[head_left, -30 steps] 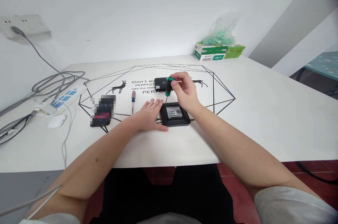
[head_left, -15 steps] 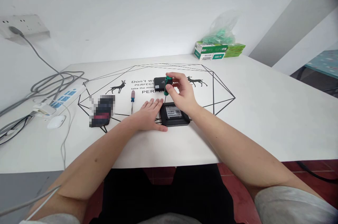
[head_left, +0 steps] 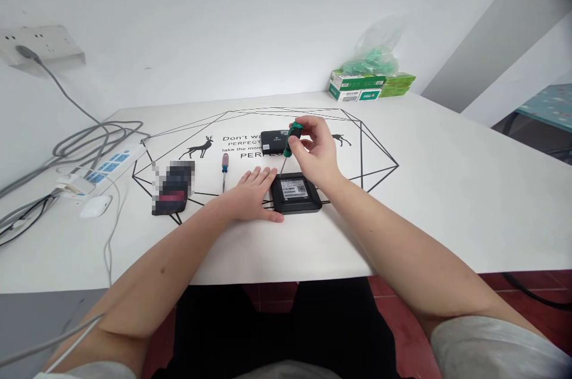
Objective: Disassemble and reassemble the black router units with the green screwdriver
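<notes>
head view: we drove a screw into the black box (head_left: pixel 295 192).
our right hand (head_left: pixel 318 155) pinched the green screwdriver (head_left: pixel 291 140); our left hand (head_left: pixel 252 194) lay flat, fingers together, against the box.

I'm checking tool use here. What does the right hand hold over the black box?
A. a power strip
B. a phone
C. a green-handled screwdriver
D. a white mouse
C: the right hand grips the green-handled screwdriver, its tip down at the black box.

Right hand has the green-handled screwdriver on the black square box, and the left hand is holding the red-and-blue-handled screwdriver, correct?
Not quite. In the head view the left hand lies flat against the black square box; the red-and-blue-handled screwdriver lies untouched on the table. The rest is right.
</notes>
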Action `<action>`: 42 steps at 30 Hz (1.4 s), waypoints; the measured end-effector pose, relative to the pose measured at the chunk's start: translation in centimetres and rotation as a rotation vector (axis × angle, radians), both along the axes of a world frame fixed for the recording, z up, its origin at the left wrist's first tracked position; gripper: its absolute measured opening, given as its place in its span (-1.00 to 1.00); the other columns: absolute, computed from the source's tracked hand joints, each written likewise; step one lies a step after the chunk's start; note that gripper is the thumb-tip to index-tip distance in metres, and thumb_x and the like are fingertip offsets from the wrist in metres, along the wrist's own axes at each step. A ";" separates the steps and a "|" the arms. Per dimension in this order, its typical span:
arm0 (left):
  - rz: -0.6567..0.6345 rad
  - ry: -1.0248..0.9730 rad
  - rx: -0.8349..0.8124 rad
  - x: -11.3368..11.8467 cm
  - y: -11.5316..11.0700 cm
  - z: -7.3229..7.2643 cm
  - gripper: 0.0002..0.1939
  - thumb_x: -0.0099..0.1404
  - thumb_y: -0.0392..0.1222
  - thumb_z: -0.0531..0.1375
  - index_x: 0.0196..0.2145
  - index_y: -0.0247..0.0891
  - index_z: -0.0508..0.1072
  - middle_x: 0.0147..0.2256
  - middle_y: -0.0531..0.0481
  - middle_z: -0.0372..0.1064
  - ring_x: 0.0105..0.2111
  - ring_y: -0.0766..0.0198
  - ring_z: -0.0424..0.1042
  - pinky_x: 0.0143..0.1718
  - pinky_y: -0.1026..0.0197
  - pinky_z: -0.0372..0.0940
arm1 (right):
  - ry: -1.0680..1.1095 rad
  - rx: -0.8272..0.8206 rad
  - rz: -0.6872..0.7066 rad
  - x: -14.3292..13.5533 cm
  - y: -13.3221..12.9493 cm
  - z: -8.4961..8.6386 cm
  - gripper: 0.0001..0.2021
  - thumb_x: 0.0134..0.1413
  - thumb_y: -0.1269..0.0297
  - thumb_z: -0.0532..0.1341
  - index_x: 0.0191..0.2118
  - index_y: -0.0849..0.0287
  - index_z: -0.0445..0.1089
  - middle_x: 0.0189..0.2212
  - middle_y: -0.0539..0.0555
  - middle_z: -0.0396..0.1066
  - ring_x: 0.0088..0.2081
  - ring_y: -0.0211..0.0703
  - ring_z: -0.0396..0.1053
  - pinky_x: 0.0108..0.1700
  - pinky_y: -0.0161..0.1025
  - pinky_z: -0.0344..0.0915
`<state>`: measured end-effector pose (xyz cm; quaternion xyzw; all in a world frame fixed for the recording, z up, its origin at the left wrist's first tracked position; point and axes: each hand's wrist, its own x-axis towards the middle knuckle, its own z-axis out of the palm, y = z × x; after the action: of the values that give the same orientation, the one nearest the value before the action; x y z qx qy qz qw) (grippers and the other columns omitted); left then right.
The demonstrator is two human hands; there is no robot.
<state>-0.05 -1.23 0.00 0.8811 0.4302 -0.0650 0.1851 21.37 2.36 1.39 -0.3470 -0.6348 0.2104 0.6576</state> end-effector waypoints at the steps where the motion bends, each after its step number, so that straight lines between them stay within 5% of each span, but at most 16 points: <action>1: -0.003 -0.006 0.004 0.0 0.0 0.0 0.45 0.25 0.70 0.15 0.64 -0.22 -0.49 0.63 -0.32 -0.53 0.62 -0.32 -0.51 0.58 -0.31 -0.36 | 0.006 -0.001 -0.001 0.0 -0.1 0.0 -0.69 0.23 0.26 0.32 0.07 -0.05 0.42 -0.02 0.08 0.54 -0.02 -0.06 0.50 -0.13 -0.07 0.52; 9: -0.008 -0.017 0.001 -0.1 0.1 0.0 0.44 0.25 0.71 0.13 0.64 -0.19 -0.49 0.63 -0.31 -0.54 0.61 -0.35 -0.52 0.57 -0.36 -0.35 | -0.041 0.036 0.056 -0.3 -0.1 -0.4 -0.69 0.27 0.20 0.31 0.11 -0.06 0.41 0.00 0.07 0.51 -0.02 -0.05 0.50 -0.14 -0.07 0.55; 16: 0.019 0.032 -0.004 0.4 -0.2 0.6 0.45 0.25 0.68 0.16 0.65 -0.28 -0.45 0.63 -0.29 -0.56 0.62 -0.34 -0.52 0.58 -0.31 -0.36 | -0.159 0.151 -0.014 -0.4 -0.5 -0.2 -0.62 0.17 0.07 0.49 0.07 -0.09 0.52 -0.17 0.01 0.44 -0.21 -0.08 0.39 -0.08 0.03 0.51; 21: 0.020 0.033 -0.015 0.3 -0.2 0.6 0.46 0.24 0.70 0.14 0.65 -0.27 -0.45 0.63 -0.29 -0.57 0.62 -0.34 -0.52 0.58 -0.32 -0.36 | -0.173 0.171 0.021 -0.2 -0.8 0.4 -0.70 0.50 -0.03 0.16 0.10 -0.12 0.57 -0.21 0.07 0.46 -0.15 -0.02 0.43 -0.01 0.11 0.50; 24: 0.013 0.019 -0.012 0.2 -0.1 0.5 0.45 0.24 0.70 0.14 0.65 -0.24 -0.45 0.63 -0.28 -0.57 0.62 -0.34 -0.52 0.58 -0.34 -0.35 | -0.125 0.151 0.046 0.0 -0.4 0.6 -0.68 0.42 -0.14 0.23 0.03 -0.09 0.54 -0.07 0.13 0.49 0.01 0.05 0.47 0.01 0.11 0.54; 28: 0.012 0.029 -0.010 0.2 0.0 0.4 0.44 0.26 0.68 0.15 0.65 -0.29 -0.44 0.63 -0.30 -0.58 0.62 -0.32 -0.52 0.58 -0.30 -0.36 | -0.012 0.004 0.248 -0.1 -0.1 0.5 -0.61 0.29 -0.21 0.36 -0.02 -0.07 0.38 0.27 0.13 0.44 0.12 0.00 0.54 0.07 0.06 0.60; 33: 0.015 0.042 -0.006 0.3 -0.2 0.6 0.45 0.26 0.69 0.13 0.64 -0.31 -0.45 0.63 -0.29 -0.58 0.61 -0.35 -0.52 0.58 -0.31 -0.34 | 0.044 -0.065 0.339 -0.6 -0.4 0.0 -0.61 0.26 -0.11 0.43 0.02 -0.08 0.36 0.09 0.07 0.59 -0.08 -0.09 0.62 -0.09 -0.05 0.63; 38: 0.021 0.066 -0.005 0.4 -0.4 0.8 0.43 0.28 0.67 0.13 0.65 -0.34 -0.43 0.63 -0.28 -0.58 0.62 -0.34 -0.52 0.59 -0.27 -0.35 | -0.027 -0.013 0.300 -0.3 -0.5 0.0 -0.66 0.42 -0.13 0.26 0.12 -0.10 0.45 0.11 0.09 0.59 0.05 -0.03 0.57 0.10 0.07 0.57; 42: 0.017 0.067 -0.007 0.4 -0.3 0.7 0.43 0.28 0.67 0.12 0.64 -0.33 -0.44 0.63 -0.28 -0.59 0.62 -0.31 -0.52 0.59 -0.26 -0.36 | -0.112 0.020 0.191 -0.1 -0.4 0.2 -0.66 0.38 -0.14 0.29 0.07 -0.08 0.47 -0.06 0.05 0.57 -0.11 -0.08 0.51 -0.02 0.01 0.51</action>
<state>0.33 -1.51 0.71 0.8740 0.4436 -0.0945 0.1743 21.31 1.94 1.58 -0.2894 -0.7029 0.2458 0.6014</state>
